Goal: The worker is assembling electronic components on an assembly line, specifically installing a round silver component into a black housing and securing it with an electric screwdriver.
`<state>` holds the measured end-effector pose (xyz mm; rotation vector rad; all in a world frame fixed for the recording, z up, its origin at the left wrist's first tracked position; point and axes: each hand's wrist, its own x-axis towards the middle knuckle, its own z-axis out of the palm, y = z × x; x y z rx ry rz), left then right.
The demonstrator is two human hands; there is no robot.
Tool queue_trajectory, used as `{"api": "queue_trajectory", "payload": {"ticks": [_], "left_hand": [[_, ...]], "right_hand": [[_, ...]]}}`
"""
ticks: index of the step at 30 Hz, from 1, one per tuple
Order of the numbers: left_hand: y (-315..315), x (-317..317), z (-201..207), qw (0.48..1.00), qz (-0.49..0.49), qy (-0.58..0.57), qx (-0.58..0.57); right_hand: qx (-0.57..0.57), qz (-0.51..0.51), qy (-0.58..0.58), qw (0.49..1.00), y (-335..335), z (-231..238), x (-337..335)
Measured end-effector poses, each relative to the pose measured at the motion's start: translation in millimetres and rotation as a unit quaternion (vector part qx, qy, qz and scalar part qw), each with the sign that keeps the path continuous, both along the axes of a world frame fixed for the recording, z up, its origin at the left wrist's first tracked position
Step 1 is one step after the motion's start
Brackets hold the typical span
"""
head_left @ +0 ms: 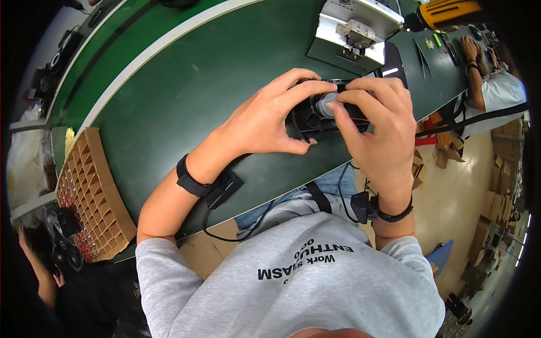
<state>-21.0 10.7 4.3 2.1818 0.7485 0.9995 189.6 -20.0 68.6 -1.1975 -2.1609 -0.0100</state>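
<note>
Over the green table, my left hand [269, 112] grips the left side of a black plastic housing [307, 121], thumb at its near edge and fingers at its far edge. At the housing's top, my right hand [378, 115] pinches a round grey cap-like piece [327, 105] between thumb and fingers. The grey piece sits in or against a round part of the housing; which one I cannot tell. A thin red wire [359, 119] shows beside my right hand. Much of the housing's right side is hidden behind my right fingers.
Behind my hands stands an open silver metal box [344, 48] with a metal fitting. A yellow-and-black power screwdriver [445, 14] is at the top right. A cardboard divider tray [96, 191] lies at the left. Another person [499, 87] works on the right; tweezers [422, 57] lie nearby.
</note>
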Motion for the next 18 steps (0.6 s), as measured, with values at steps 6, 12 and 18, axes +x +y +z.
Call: {"api": "queue_trajectory", "payload": {"ticks": [6,12,18], "left_hand": [[2,0,-10,0.998,0.000,-0.041,-0.050],[10,2,-16,0.998,0.001,-0.044,0.036],[10,2,-18,0.997,0.001,-0.067,0.029]], "right_hand": [[-0.065,-0.015,-0.034,0.997,13,-16,4],[-0.221,-0.010,0.017,0.975,25,-17,5],[-0.233,-0.006,0.050,0.971,26,-17,1]]}}
